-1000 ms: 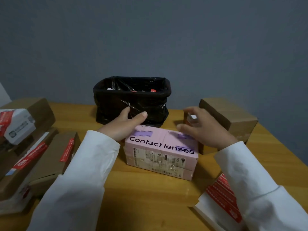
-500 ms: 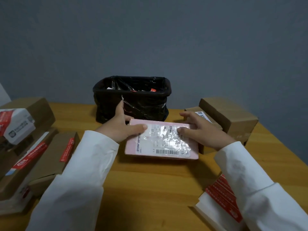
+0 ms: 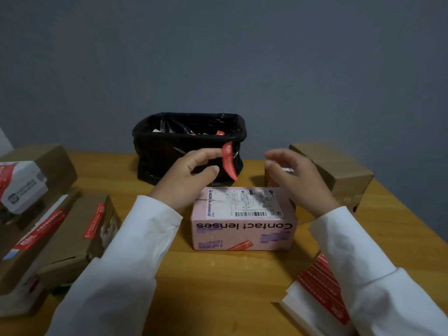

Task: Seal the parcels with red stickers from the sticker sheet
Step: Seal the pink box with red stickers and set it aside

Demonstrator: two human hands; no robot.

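Left hand (image 3: 191, 175) pinches curled red sticker strip (image 3: 229, 164) at 12 o'clock above pink cardboard parcel (image 3: 244, 218) on surface; right hand (image 3: 299, 177) relaxed, empty. Advice: centre strip across top seam, press flat.

The pink box (image 3: 243, 218) reads "Contact lenses" upside down on its near side — its white shipping label (image 3: 242, 201) carries a barcode, print too small to read.
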